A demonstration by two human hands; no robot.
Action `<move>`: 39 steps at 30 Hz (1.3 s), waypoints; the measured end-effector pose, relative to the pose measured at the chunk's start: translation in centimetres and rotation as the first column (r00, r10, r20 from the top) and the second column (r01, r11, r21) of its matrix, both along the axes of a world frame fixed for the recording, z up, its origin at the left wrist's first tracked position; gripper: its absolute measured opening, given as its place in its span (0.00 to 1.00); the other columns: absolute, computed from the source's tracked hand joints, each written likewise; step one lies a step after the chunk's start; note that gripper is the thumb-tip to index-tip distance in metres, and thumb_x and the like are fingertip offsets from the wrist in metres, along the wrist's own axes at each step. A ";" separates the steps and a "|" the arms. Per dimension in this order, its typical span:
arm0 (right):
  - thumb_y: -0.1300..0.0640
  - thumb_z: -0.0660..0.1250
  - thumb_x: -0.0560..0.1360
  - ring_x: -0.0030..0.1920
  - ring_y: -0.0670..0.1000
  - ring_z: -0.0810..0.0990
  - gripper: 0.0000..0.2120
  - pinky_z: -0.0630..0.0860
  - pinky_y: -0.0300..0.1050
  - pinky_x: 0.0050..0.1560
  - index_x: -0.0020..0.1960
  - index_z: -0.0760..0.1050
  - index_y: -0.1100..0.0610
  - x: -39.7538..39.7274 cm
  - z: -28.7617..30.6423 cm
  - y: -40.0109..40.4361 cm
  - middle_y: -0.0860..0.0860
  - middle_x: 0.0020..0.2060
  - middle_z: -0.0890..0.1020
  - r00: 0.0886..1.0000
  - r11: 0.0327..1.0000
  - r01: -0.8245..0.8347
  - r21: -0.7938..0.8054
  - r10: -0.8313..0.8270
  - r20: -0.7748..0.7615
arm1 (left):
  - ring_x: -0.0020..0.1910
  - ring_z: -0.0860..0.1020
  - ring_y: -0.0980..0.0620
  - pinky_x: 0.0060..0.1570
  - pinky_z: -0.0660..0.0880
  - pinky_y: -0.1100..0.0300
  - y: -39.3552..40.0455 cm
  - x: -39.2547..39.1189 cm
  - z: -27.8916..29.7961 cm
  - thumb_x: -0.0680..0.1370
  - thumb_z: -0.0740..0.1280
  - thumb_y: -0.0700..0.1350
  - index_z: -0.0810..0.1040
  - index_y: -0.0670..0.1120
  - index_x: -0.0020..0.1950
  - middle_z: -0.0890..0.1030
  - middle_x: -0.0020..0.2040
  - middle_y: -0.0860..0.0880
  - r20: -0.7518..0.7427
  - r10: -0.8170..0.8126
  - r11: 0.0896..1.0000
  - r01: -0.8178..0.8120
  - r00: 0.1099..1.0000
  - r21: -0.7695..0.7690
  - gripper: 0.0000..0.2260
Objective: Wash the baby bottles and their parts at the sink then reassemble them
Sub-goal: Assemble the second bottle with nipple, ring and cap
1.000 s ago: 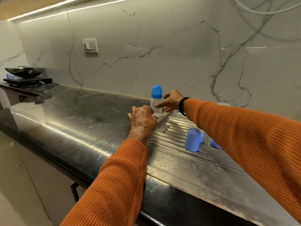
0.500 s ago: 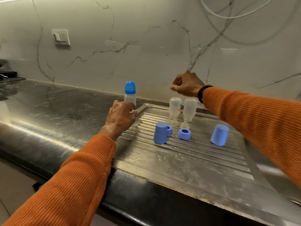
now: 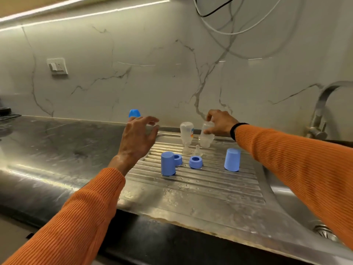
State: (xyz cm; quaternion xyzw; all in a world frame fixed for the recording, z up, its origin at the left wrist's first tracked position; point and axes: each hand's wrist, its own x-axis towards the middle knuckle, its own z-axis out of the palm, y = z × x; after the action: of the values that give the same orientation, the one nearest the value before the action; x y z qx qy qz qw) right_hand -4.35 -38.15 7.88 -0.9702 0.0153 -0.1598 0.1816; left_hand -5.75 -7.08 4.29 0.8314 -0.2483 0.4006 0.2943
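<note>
Steel drainboard (image 3: pixel 191 190) holds blue caps; left hand (image 3: pixel 136 139), fingers spread, hides the capped bottle (image 3: pixel 134 113); right hand (image 3: pixel 219 122) grasps an upturned bottle (image 3: pixel 206 139).

right hand (image 3: pixel 219 122) grips upturned bottle (image 3: pixel 206 137) on drainboard (image 3: pixel 191 188).

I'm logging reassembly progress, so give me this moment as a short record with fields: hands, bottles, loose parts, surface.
left hand: left hand open, fingers spread, holding nothing, in front of the assembled bottle with its blue cap on
right hand: right hand grips the clear bottle body, tilted above the drainboard
other bottle: second clear body stands inverted
loose parts: two blue caps, two blue collar rings, a clear nipple
surface: steel drainboard, wet
</note>
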 end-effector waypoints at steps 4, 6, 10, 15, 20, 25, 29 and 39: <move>0.49 0.80 0.71 0.57 0.56 0.79 0.29 0.76 0.48 0.55 0.68 0.74 0.53 -3.0 0.9 -2.0 0.57 0.61 0.79 0.998 0.990 -0.003 0.141 -0.005 0.058 | 0.54 0.78 0.52 0.54 0.70 0.59 -3.9 -2.0 1.7 0.80 0.71 0.51 0.83 0.52 0.61 0.85 0.52 0.56 0.026 -0.076 0.997 0.076 0.997 0.009 0.11; 0.49 0.79 0.72 0.59 0.56 0.79 0.30 0.77 0.48 0.60 0.70 0.74 0.55 -5.6 1.4 -3.6 0.57 0.62 0.80 0.996 0.981 0.000 0.196 -0.017 0.088 | 0.54 0.79 0.53 0.56 0.71 0.59 -6.6 -3.7 1.9 0.80 0.70 0.51 0.83 0.53 0.61 0.85 0.51 0.57 0.003 -0.134 0.991 0.134 0.991 0.005 0.11; 0.50 0.77 0.75 0.57 0.52 0.77 0.29 0.74 0.45 0.58 0.72 0.74 0.56 -12.6 2.7 -7.3 0.57 0.65 0.79 0.982 0.973 0.051 0.226 -0.090 0.166 | 0.51 0.79 0.55 0.58 0.71 0.60 -12.3 -7.7 1.5 0.80 0.70 0.51 0.83 0.54 0.60 0.84 0.48 0.59 -0.037 -0.277 0.961 0.277 0.960 0.015 0.10; 0.47 0.78 0.73 0.49 0.53 0.86 0.26 0.84 0.49 0.52 0.67 0.76 0.53 -22.6 3.9 -13.3 0.54 0.58 0.81 0.969 0.920 0.047 0.388 -0.136 0.205 | 0.51 0.81 0.56 0.59 0.71 0.63 -19.5 -12.0 1.0 0.79 0.71 0.51 0.83 0.54 0.59 0.84 0.47 0.58 -0.124 -0.416 0.907 0.420 0.901 0.005 0.10; 0.58 0.78 0.72 0.53 0.57 0.87 0.22 0.86 0.52 0.51 0.63 0.78 0.63 -29.0 3.9 -18.7 0.57 0.57 0.84 0.972 0.630 -0.093 0.771 -0.110 0.207 | 0.45 0.77 0.64 0.48 0.72 0.74 -26.3 -15.7 0.4 0.82 0.67 0.45 0.83 0.48 0.62 0.84 0.51 0.55 -0.198 -0.491 0.868 0.496 0.849 -0.027 0.10; 0.53 0.80 0.72 0.47 0.54 0.85 0.17 0.83 0.42 0.42 0.54 0.83 0.62 -29.5 -3.1 -23.3 0.56 0.47 0.87 0.965 0.860 0.260 0.439 -0.217 -0.147 | 0.46 0.76 0.60 0.41 0.69 0.75 -31.0 -15.8 -1.2 0.83 0.64 0.45 0.81 0.50 0.65 0.85 0.56 0.50 -0.340 -0.420 0.892 0.452 0.841 0.016 0.12; 0.45 0.81 0.68 0.42 0.53 0.80 0.19 0.75 0.47 0.41 0.48 0.82 0.58 -28.1 -5.8 -25.7 0.54 0.43 0.84 0.890 0.880 0.414 -0.234 -0.445 -0.096 | 0.38 0.76 0.62 0.47 0.71 0.66 -31.7 -15.4 -2.2 0.82 0.68 0.46 0.81 0.49 0.64 0.83 0.45 0.54 -0.355 -0.414 0.873 0.476 0.838 0.105 0.11; 0.51 0.76 0.74 0.50 0.55 0.86 0.16 0.85 0.47 0.51 0.58 0.82 0.59 -29.1 -3.9 -25.7 0.59 0.52 0.87 0.983 0.624 0.177 0.761 -0.076 -0.166 | 0.41 0.78 0.62 0.39 0.67 0.71 -29.8 -14.3 -2.5 0.80 0.71 0.52 0.80 0.50 0.62 0.84 0.44 0.55 -0.384 -0.361 0.887 0.439 0.850 0.139 0.12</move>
State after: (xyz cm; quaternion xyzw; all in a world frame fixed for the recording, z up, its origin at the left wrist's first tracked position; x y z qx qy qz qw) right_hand -33.45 -63.80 3.93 -0.8030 0.1608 -0.0926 0.5663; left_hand -20.06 -36.91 1.80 0.8457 -0.4042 0.1468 0.3160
